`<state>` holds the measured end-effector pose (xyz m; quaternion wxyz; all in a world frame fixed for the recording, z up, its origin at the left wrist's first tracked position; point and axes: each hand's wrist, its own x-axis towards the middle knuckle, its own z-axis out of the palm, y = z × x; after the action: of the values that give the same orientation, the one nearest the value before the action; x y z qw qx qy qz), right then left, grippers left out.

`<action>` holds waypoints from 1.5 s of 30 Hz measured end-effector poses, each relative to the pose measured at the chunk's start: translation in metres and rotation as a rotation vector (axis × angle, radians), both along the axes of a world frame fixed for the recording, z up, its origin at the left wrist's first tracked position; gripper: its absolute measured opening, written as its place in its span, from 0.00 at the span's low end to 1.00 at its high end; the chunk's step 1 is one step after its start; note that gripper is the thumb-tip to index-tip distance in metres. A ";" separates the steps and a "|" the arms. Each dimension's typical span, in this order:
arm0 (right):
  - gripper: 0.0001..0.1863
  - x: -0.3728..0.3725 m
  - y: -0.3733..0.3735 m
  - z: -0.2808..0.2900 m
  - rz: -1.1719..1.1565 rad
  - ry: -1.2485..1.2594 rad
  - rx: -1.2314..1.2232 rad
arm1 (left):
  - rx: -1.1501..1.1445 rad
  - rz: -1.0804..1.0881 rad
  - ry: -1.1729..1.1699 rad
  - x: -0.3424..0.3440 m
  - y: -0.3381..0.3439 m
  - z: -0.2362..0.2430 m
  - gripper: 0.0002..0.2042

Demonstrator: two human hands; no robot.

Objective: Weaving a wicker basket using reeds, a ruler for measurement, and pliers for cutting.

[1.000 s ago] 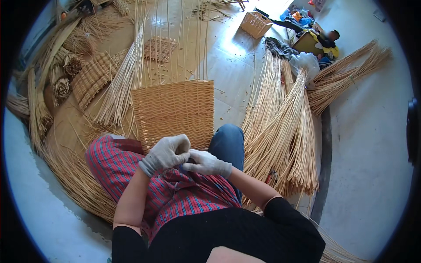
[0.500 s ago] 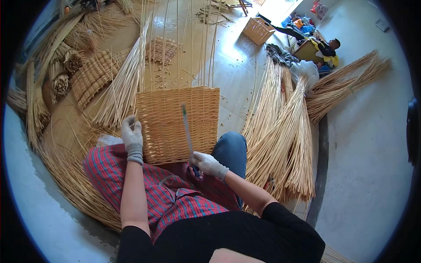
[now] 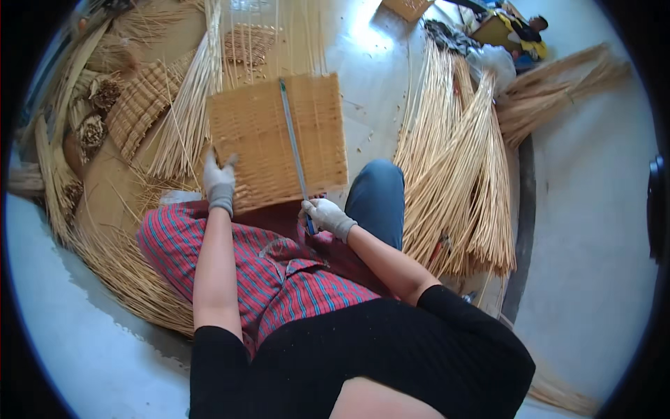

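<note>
A square tan woven wicker panel (image 3: 258, 140) leans up before my lap, with long stakes running on from its far edge. At its lower left edge, my gloved left hand (image 3: 220, 183) grips the panel, thumb toward its face; the fingers are slightly blurred. My gloved right hand (image 3: 328, 216) closes round the blue lower end of a long thin silver-grey strip (image 3: 293, 143). This strip lies along the panel's face, its dark green tip close to the far edge. Under the panel, a red plaid cloth (image 3: 307, 293) covers my lap.
Bundles of pale wicker rods (image 3: 460, 188) stand at right. Left are loose rods (image 3: 188, 119), a larger woven mat (image 3: 143, 105) and a small woven piece (image 3: 248, 43). A basket (image 3: 407, 7) is at the far edge; a person (image 3: 523, 31) is far right.
The strip has swung up from a shorter-looking slant to lie along the panel, its tip now near the far edge. The panel has tilted, and the whole view has shifted.
</note>
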<state>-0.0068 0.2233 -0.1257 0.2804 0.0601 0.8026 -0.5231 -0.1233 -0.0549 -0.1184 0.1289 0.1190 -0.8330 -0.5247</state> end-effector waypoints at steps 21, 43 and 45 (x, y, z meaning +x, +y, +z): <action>0.24 0.004 -0.009 -0.012 0.115 -0.007 0.094 | 0.006 0.019 0.014 0.002 -0.012 0.004 0.34; 0.21 0.005 0.020 0.020 -0.094 -0.087 0.099 | -0.191 0.027 -0.010 -0.011 -0.025 0.003 0.32; 0.21 0.007 0.019 0.025 -0.092 -0.100 0.101 | -0.184 0.014 -0.012 -0.014 -0.030 -0.002 0.35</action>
<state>0.0004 0.2423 -0.1011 0.2925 0.1372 0.8093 -0.4906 -0.1373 -0.0844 -0.1205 0.1378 0.1158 -0.8776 -0.4442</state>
